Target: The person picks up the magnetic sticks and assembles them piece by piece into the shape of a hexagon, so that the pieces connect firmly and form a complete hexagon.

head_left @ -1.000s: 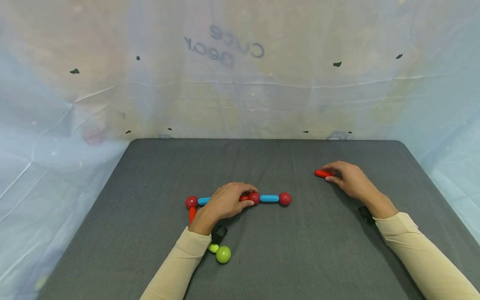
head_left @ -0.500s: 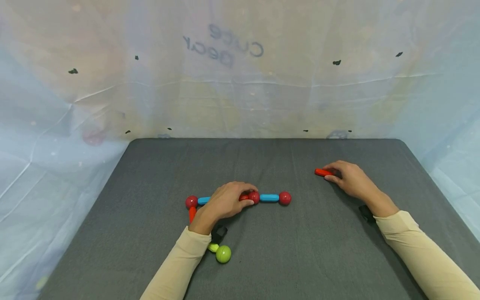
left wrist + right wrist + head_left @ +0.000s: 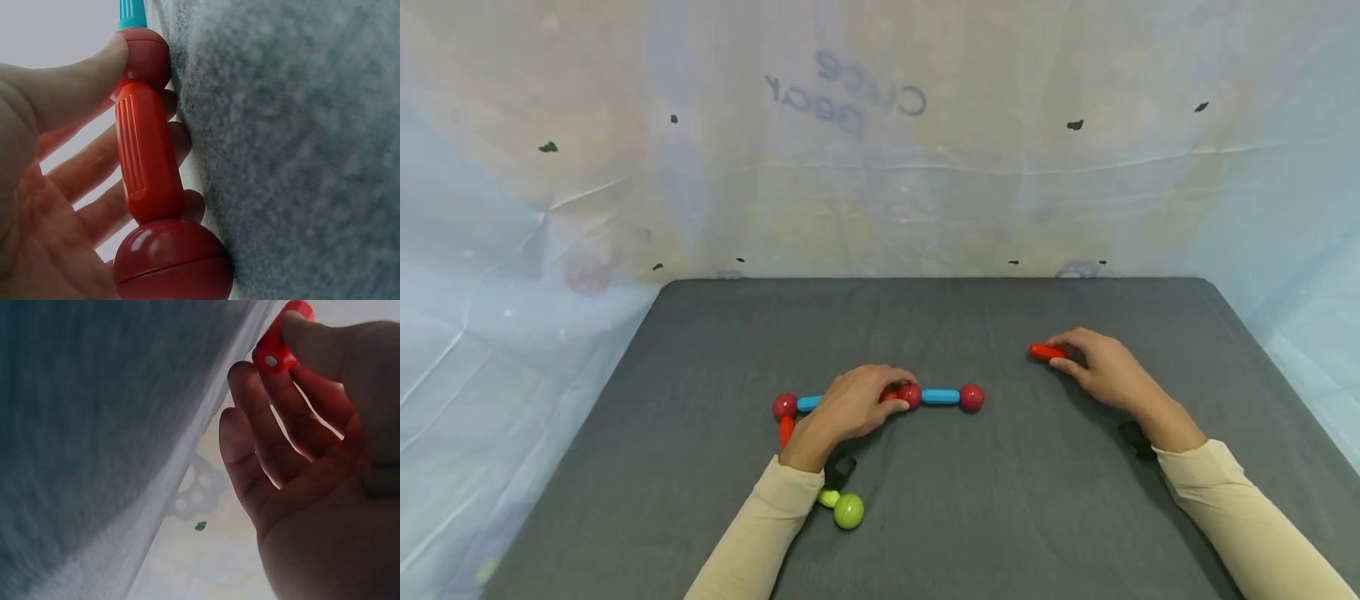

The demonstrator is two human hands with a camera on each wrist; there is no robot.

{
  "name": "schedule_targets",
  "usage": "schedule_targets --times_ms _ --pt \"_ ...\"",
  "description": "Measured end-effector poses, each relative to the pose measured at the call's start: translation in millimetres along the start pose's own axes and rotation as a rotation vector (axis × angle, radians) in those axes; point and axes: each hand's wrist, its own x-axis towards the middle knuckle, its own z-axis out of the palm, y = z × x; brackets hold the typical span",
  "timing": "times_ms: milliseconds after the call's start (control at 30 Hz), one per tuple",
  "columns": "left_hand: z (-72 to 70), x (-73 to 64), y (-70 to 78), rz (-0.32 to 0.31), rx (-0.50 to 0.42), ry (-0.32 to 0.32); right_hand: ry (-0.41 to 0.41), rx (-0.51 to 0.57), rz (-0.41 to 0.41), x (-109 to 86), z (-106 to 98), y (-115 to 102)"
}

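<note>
My left hand point(image 3: 859, 404) lies over a joined row of toy rods and balls on the grey table. In the left wrist view, its thumb presses a dark red ball point(image 3: 149, 57), and its fingers curl behind the ribbed red rod point(image 3: 150, 153). Another dark red ball point(image 3: 174, 262) sits at that rod's near end. A blue rod point(image 3: 940, 397) and a red end ball point(image 3: 972, 397) extend to the right. Farther right, my right hand point(image 3: 1105, 367) pinches a loose red rod point(image 3: 1047, 352) between thumb and fingers; its end shows a silvery dot in the right wrist view.
At the row's left end, a red ball point(image 3: 785, 406) joins a blue rod and a red rod point(image 3: 786, 431) angled toward me. A green ball point(image 3: 848, 511) with a yellow-green rod point(image 3: 828, 497) lies beside my left sleeve. A pale printed curtain point(image 3: 880, 192) hangs behind the table point(image 3: 940, 533).
My right hand has shifted slightly toward me, still pinching the red rod. My left hand stays in place on the row.
</note>
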Motion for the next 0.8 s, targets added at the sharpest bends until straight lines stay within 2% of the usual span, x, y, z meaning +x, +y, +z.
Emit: schedule_targets --times_ms 333,633,800 --pt "-4.5 -1.1 -6.6 -0.015 0.003 0.046 0.024 -0.024 -0.05 -7.5 8 -24" --pt "-5.9 -0.6 -9.9 -0.029 -0.001 0.042 0.029 -0.036 -0.041 -6.4 16 -43" --pt "-7.6 -0.7 -12.9 -0.052 0.013 0.047 0.029 -0.025 -0.064 -0.9 19 -57"
